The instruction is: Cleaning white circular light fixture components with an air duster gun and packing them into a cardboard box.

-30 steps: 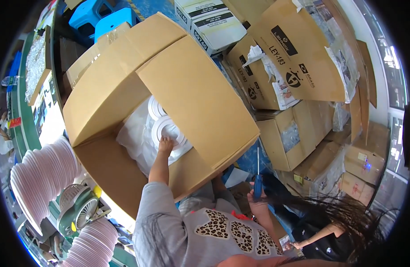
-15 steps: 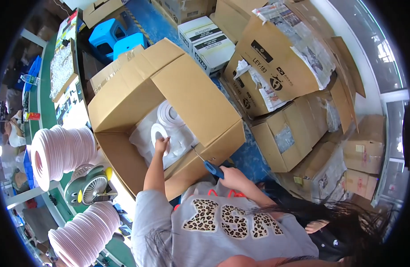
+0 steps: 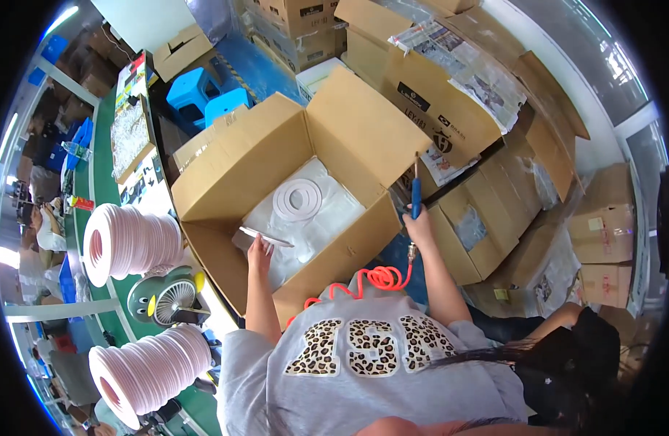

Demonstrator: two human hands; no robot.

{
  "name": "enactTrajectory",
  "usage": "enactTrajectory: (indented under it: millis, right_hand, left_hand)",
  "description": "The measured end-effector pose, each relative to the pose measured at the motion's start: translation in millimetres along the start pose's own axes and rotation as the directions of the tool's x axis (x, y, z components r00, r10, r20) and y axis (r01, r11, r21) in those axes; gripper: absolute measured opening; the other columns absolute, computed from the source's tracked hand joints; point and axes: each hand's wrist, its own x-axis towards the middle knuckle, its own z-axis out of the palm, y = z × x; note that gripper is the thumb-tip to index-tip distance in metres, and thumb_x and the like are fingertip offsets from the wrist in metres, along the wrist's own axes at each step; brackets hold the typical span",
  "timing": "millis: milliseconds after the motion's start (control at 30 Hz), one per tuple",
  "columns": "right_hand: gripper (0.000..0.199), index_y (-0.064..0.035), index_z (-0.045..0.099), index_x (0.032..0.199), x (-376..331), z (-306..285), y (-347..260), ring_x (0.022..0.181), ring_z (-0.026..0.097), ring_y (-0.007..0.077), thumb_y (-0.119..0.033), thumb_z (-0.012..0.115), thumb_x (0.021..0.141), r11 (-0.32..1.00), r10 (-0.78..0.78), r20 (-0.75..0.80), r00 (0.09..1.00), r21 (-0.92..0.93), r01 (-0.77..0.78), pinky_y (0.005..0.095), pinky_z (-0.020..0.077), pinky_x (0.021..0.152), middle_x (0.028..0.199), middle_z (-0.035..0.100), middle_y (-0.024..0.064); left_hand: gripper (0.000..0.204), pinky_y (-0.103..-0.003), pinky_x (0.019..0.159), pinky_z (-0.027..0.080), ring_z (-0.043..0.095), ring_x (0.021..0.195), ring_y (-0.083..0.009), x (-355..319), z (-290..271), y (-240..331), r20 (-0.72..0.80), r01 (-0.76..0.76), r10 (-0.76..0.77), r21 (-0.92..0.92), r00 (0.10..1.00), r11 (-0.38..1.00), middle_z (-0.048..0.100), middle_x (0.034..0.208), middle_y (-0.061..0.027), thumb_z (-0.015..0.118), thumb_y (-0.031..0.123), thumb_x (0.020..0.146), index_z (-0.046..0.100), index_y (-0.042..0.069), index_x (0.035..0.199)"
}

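Leftmost, the left hand (image 3: 259, 254) reaches forward into the open carton (image 3: 244, 178), fingertips pinched on a thin white piece (image 3: 276, 240) seen nearly edge-on. Beyond the carton's right side, the right hand (image 3: 420, 227) is raised, wrapped around a blue-handled tool (image 3: 416, 196).

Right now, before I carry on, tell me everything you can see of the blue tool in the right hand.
The blue tool has a smooth, plastic-looking handle, with a slim, metal-looking rod extending from its far end. The right hand grips the handle, hiding part of it. Near the hand's lower side, a metal-looking fitting meets a red coiled hose. The rod points away from the person, beside the open carton; whether its tip touches the flap, I cannot tell.
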Motion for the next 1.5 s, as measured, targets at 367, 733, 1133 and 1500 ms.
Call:
enactTrajectory:
  millis: [367, 733, 1133, 1500]
  right_hand:
    - [0.03, -0.0057, 0.05, 0.098, -85.3, 17.7, -98.1, 0.08, 0.057, 0.0406, -0.019, 0.058, 0.073, 0.898, -0.231, 0.52, 0.822, -0.21, 0.386, 0.0481, 0.0454, 0.069, 0.082, 0.061, 0.021]
    - [0.024, -0.0054, 0.051, 0.093, -81.3, 10.2, -164.3, 0.077, 0.057, 0.0399, -0.015, 0.056, 0.071, 0.845, -0.309, 0.498, 0.81, -0.247, 0.474, 0.0487, 0.0451, 0.069, 0.077, 0.06, 0.0204]
    - [0.023, -0.0041, 0.054, 0.091, -55.3, -7.4, -201.6, 0.08, 0.058, 0.0394, -0.018, 0.055, 0.073, 0.871, -0.314, 0.305, 0.899, -0.286, 0.401, 0.0471, 0.0454, 0.071, 0.08, 0.06, 0.0218]
    - [0.024, -0.0054, 0.056, 0.089, -53.5, 11.9, -201.9, 0.075, 0.061, 0.0345, -0.015, 0.055, 0.068, 0.838, -0.331, 0.387, 0.86, -0.299, 0.457, 0.0453, 0.0477, 0.067, 0.076, 0.062, 0.0174]
  left_hand:
    - [0.043, -0.037, 0.094, 0.037, 0.046, 0.112, -0.0198, -13.9, 137.9, 52.8, 0.291, -0.008, 0.093, -0.282, 0.952, 0.959, 0.052, 0.117, -0.0077, 0.058, 0.035, 0.084, 0.048, 0.005, 0.112]
    - [0.057, -0.041, 0.091, 0.045, 0.048, 0.109, -0.0234, 4.1, 271.1, 108.1, 0.258, -0.05, 0.248, -0.593, 0.934, 0.804, 0.046, 0.119, -0.0082, 0.062, 0.036, 0.08, 0.039, 0.001, 0.119]
    - [0.053, -0.047, 0.086, 0.048, 0.05, 0.107, -0.0223, -0.9, 324.6, 159.5, 0.345, -0.059, 0.341, -0.622, 0.874, 0.781, 0.05, 0.114, -0.0075, 0.053, 0.044, 0.083, 0.043, 0.002, 0.114]
    - [0.044, -0.032, 0.072, 0.049, 0.056, 0.083, -0.0134, 32.1, 318.8, 147.2, 0.348, -0.083, 0.334, -0.574, 0.876, 0.815, 0.056, 0.09, -0.0005, 0.043, 0.05, 0.085, 0.053, 0.009, 0.099]
